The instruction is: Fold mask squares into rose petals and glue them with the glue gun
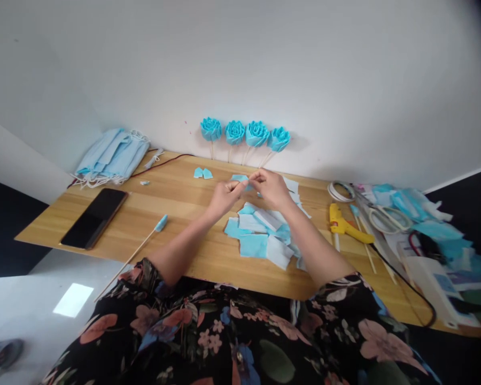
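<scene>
A small light-blue piece of mask fabric (pixel 239 177) is pinched between my two hands above the table. My left hand (pixel 227 193) grips its near edge with thumb and finger. From the other side, my right hand (pixel 268 186) closes its fingertips on it, partly hiding it. Just below my hands lies a loose pile of cut blue and white fabric pieces (pixel 253 245). Two small folded blue petals (pixel 202 173) rest to the left of my hands. Further left, a thin stick with a blue wrapped tip (pixel 161 223) reaches past the table's front edge.
Several blue fabric flowers (pixel 234 132) on sticks lean against the wall. At the left are stacked face masks (pixel 112 155) and a phone (pixel 94 218). On the right lie a yellow glue gun (pixel 347 224) with a cord, scissors (pixel 388 219), tape (pixel 340 191) and fabric scraps (pixel 436 230).
</scene>
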`<state>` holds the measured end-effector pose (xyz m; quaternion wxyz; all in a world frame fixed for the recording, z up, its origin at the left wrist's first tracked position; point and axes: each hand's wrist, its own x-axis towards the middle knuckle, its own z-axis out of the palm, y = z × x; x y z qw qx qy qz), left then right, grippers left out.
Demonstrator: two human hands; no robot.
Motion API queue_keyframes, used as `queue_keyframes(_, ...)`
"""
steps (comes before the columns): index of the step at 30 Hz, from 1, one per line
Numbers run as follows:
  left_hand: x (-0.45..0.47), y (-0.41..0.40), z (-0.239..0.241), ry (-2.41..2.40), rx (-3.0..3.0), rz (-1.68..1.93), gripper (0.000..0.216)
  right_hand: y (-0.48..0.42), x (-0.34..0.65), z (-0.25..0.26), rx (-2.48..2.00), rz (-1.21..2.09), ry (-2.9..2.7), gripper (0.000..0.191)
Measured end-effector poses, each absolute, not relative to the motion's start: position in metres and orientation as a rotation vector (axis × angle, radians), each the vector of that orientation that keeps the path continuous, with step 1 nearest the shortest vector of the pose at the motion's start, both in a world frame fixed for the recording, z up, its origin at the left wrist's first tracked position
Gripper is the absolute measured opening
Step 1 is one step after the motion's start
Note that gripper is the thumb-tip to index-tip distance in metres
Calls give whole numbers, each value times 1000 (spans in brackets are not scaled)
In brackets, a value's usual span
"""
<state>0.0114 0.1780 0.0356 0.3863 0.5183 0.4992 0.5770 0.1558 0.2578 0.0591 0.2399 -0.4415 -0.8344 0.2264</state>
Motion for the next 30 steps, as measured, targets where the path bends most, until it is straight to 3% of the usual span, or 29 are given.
queue_keyframes(3, 14, 177, 36, 1055, 1103, 1326, 47, 251, 169, 69, -1101, 689, -2077, 19)
queue_keyframes(10, 14, 188, 26, 670, 536, 1142, 59, 229, 187, 63, -849, 227, -2254, 19)
queue_keyframes(14, 14, 186, 26, 614, 459, 1239, 16, 225, 195, 53, -713, 161, -2384, 30)
queue_keyframes(18, 15, 181, 29, 579, 462, 1346, 37, 225, 204, 44, -709, 142, -2274, 44)
queue_keyframes(26, 17, 178, 31, 554, 479, 1321, 37, 230, 213, 39, -684, 209, -2214, 40)
queue_keyframes(30, 19, 178, 30, 541, 498, 1321, 35, 231, 211, 35, -642, 251, -2165, 21)
